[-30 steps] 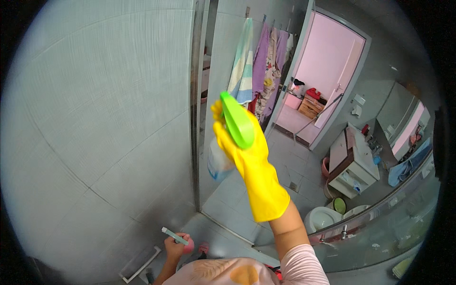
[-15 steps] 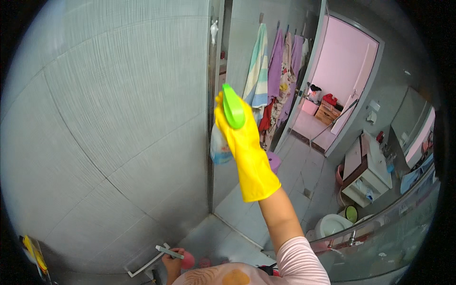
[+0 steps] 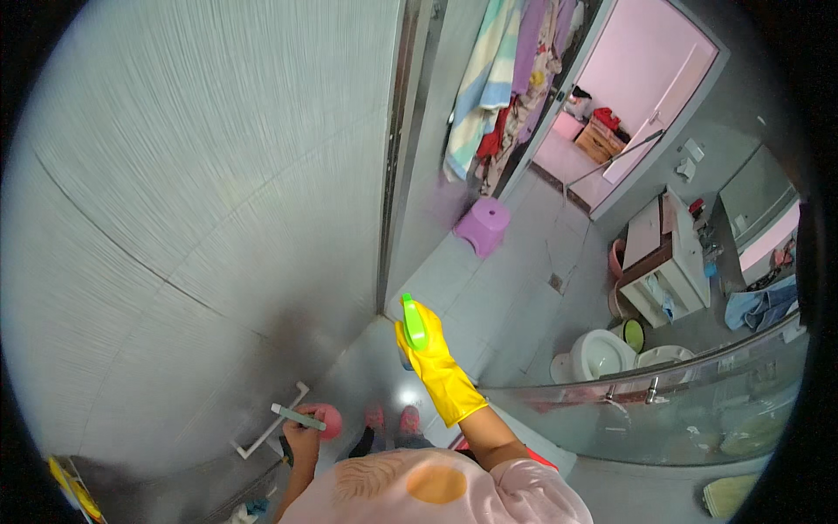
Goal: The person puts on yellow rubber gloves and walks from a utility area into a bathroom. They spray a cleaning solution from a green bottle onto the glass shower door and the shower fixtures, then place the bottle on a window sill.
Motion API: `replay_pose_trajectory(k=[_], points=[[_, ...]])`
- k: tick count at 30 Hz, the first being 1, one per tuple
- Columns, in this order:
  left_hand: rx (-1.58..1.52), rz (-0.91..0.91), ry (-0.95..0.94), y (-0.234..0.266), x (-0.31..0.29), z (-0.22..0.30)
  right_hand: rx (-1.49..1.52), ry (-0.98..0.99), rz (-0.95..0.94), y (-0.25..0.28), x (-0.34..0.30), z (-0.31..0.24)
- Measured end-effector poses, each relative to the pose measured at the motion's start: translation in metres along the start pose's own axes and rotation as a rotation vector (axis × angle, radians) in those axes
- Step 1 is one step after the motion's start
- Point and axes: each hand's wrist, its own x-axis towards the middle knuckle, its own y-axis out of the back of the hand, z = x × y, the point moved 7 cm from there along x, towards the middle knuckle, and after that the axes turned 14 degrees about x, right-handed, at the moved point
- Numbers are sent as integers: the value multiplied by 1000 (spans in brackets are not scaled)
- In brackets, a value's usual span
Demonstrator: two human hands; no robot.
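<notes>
My right hand (image 3: pixel 425 342), in a yellow rubber glove, grips a spray bottle by its bright green trigger head (image 3: pixel 414 323). Most of the bottle's body is hidden under the glove. Bare and lower down, my left hand (image 3: pixel 302 428) is closed around a pale grey bar-shaped tool (image 3: pixel 292 415), perhaps a squeegee. A round pink thing (image 3: pixel 329 421) shows right beside that hand; whether it belongs to the tool I cannot tell. Behind the left hand runs a white grab bar (image 3: pixel 260 439) on the grey tiled wall (image 3: pixel 192 192).
A curved glass panel (image 3: pixel 559 419) stands at right, with a toilet (image 3: pixel 602 354) beyond it. Farther off are a purple stool (image 3: pixel 483 225), hanging towels (image 3: pixel 489 79), a vanity cabinet (image 3: pixel 668 271) and a doorway. A yellow item (image 3: pixel 74 489) sits at the lower left.
My right hand has come down with the spray bottle, from beside the towels to lower over the floor. The view has tilted downward, and my left hand still holds the grey tool.
</notes>
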Motion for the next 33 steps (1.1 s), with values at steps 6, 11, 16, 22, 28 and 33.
replay_pose_trajectory(k=[6, 11, 16, 22, 28, 33], points=[[-16, -62, -49, -5, -3, -14, -643, 146, 34, 44, -48, 42], [-29, -95, 2, -12, 1, -27, -986, 194, -112, 68, -58, 84], [-48, -118, -60, -17, 6, -29, -1056, 355, -117, 82, -53, 120], [26, -49, 34, -18, 12, -65, -1118, 91, -99, 119, -20, 178], [61, -55, -30, -15, 20, -51, -1289, -110, -115, 148, 10, 223], [32, -59, 25, -4, 17, -87, -1123, 53, -95, 139, 4, 220]])
